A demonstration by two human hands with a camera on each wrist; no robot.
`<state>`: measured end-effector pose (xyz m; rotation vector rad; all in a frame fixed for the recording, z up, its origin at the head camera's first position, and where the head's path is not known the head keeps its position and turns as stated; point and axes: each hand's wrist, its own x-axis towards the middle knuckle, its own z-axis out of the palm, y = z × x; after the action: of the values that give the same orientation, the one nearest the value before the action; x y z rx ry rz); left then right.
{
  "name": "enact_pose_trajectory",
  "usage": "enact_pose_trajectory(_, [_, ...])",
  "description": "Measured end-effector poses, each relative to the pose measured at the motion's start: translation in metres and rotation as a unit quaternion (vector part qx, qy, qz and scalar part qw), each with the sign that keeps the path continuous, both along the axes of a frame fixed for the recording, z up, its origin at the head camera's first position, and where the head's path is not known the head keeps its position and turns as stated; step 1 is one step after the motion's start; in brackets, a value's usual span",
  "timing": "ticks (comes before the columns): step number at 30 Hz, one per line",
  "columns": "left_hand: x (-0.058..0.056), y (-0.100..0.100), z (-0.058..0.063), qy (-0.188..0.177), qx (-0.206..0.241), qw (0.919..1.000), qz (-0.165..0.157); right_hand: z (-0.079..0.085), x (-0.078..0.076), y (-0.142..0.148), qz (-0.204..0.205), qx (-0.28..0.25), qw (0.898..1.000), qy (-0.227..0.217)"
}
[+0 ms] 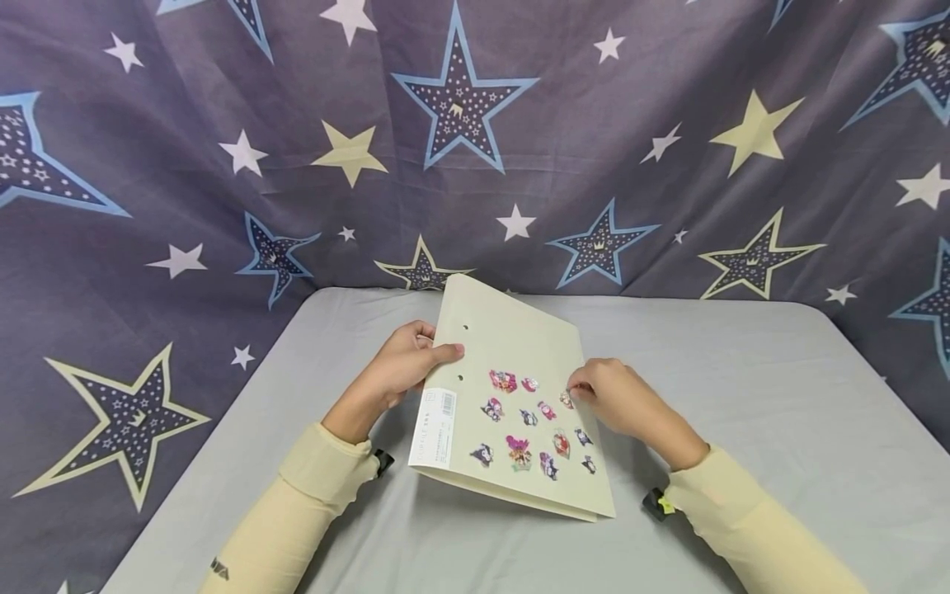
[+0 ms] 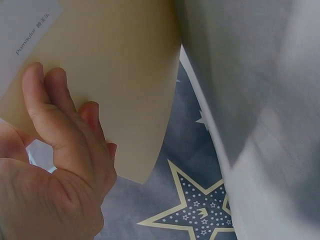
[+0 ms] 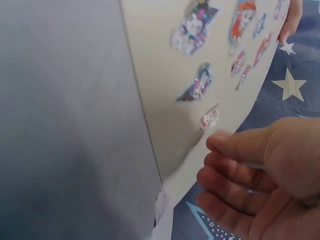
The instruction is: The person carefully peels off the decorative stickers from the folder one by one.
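Observation:
A cream file folder (image 1: 519,330) stands tilted above the bed-like grey surface, its lower edge gaping slightly. Several shiny cartoon stickers (image 1: 519,454) dot the lower half of its cover. My left hand (image 1: 404,363) grips the spine side, thumb on the front; the left wrist view shows its fingers against the back, beside a white printed label (image 2: 37,25). At the far edge, my right hand (image 1: 619,400) has loosely curled fingers, with the thumb tip (image 3: 218,137) just below a small reddish sticker (image 3: 210,118). Nothing shows between thumb and fingers there.
Grey cloth (image 1: 757,396) covers the flat surface under the folder. Behind and beside it hangs a dark curtain (image 1: 549,173) printed with stars. A white label with a barcode (image 1: 449,404) wraps the folder's lower spine corner.

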<state>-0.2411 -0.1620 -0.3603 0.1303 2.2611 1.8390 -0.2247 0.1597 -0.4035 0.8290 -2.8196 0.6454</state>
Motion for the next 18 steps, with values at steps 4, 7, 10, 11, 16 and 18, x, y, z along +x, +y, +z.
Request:
enact_pose_trajectory(4, [0.0002, 0.0000, -0.0002, 0.000, -0.002, 1.0000, 0.000, -0.0025, 0.0012, -0.0041, 0.018, 0.006, 1.000, 0.000])
enact_pose_trajectory(7, [0.0000, -0.0001, -0.0005, 0.000, 0.000, 1.0000, -0.001, -0.0028, 0.0021, -0.0056, 0.018, 0.008, 1.000, -0.001])
enact_pose_trajectory(10, [-0.0004, 0.0001, -0.0007, 0.000, 0.001, 1.0000, -0.002, -0.0012, 0.0032, -0.0059, 0.013, 0.008, 1.000, 0.001])
enact_pose_trajectory(11, [-0.0006, 0.0001, -0.0007, 0.001, 0.001, 1.0000, -0.002, -0.0004, 0.0036, -0.0059, 0.011, 0.009, 1.000, 0.004])
enact_pose_trajectory(16, [-0.0008, 0.0001, -0.0008, 0.003, -0.003, 1.0000, -0.002, 0.0019, 0.0054, -0.0072, 0.009, 0.015, 1.000, 0.021])
enact_pose_trajectory(18, [-0.0007, 0.0002, -0.0009, 0.002, -0.004, 1.0000, -0.001, 0.0014, 0.0061, -0.0084, 0.012, 0.017, 1.000, 0.024])
